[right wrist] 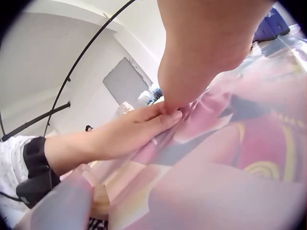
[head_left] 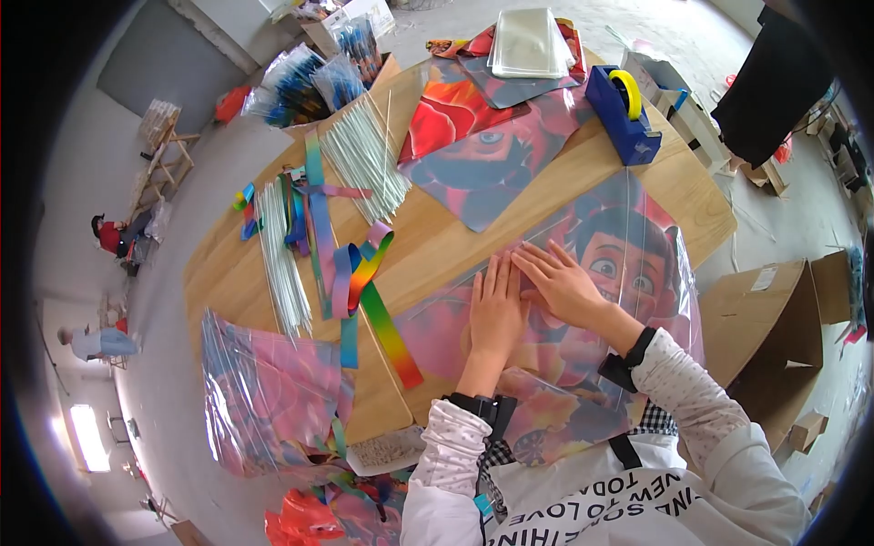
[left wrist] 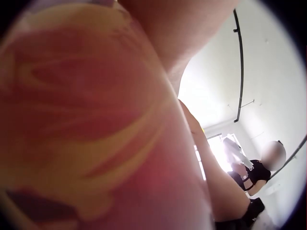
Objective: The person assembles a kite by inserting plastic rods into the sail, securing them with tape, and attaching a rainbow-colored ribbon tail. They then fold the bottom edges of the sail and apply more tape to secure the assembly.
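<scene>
A large printed sheet with a cartoon face, inside a clear plastic sleeve (head_left: 628, 273), lies on the wooden table (head_left: 437, 241) in front of me. My left hand (head_left: 497, 305) lies flat on it with straight fingers pointing away. My right hand (head_left: 557, 280) presses flat beside it, its fingers angled left and touching the left hand's fingertips. In the right wrist view the left hand (right wrist: 120, 136) meets the right hand (right wrist: 201, 52) on the glossy sleeve (right wrist: 230, 163). The left wrist view is filled by the blurred pink and yellow print (left wrist: 86, 124).
Rainbow ribbons (head_left: 364, 282) and bundles of thin white sticks (head_left: 364, 155) lie left of the sheet. More printed sheets (head_left: 482, 136), a stack of clear sleeves (head_left: 528, 41) and a blue tape dispenser (head_left: 624, 114) sit at the far side. Bagged prints (head_left: 269, 391) hang off the near left. Cardboard boxes (head_left: 774, 337) stand at the right.
</scene>
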A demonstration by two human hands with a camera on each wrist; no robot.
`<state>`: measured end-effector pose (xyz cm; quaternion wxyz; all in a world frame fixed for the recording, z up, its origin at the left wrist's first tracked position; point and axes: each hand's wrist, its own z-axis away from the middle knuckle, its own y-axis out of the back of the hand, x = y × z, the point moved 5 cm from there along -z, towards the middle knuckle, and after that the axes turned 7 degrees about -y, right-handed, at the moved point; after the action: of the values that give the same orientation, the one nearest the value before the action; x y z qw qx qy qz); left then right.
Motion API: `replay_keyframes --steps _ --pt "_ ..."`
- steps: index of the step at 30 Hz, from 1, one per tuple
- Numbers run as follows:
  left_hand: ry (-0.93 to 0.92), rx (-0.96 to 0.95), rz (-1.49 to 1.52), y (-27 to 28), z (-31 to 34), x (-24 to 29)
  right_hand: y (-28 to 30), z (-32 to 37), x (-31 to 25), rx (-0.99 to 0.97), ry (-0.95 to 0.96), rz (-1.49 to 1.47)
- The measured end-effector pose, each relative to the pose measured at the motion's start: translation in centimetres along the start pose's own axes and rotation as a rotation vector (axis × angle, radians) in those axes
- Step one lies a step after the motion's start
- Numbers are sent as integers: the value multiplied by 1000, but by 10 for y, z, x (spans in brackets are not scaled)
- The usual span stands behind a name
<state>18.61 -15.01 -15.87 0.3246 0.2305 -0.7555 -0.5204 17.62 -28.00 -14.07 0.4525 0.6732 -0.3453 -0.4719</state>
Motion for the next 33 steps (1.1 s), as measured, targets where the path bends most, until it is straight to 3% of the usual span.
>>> replay_keyframes --steps 8,11,14,19,25,29,33 --pt "65 19 29 3 -11 1 8 -6 7 -21 -152 -205" --pt "-64 96 -46 -1 -19 6 1 0 20 11 -192 -197" --pt "-37 108 27 -9 -22 5 -6 7 22 27 -110 -44" --pt "-13 110 34 -3 -31 5 3 -12 14 49 -127 -102" --pt "4 64 4 -1 -33 9 9 -21 21 -68 -202 -66" --pt "95 18 -22 15 -12 -2 13 -11 58 20 -306 -48" --pt "199 33 -150 3 35 -27 15 8 75 -3 -289 -39"
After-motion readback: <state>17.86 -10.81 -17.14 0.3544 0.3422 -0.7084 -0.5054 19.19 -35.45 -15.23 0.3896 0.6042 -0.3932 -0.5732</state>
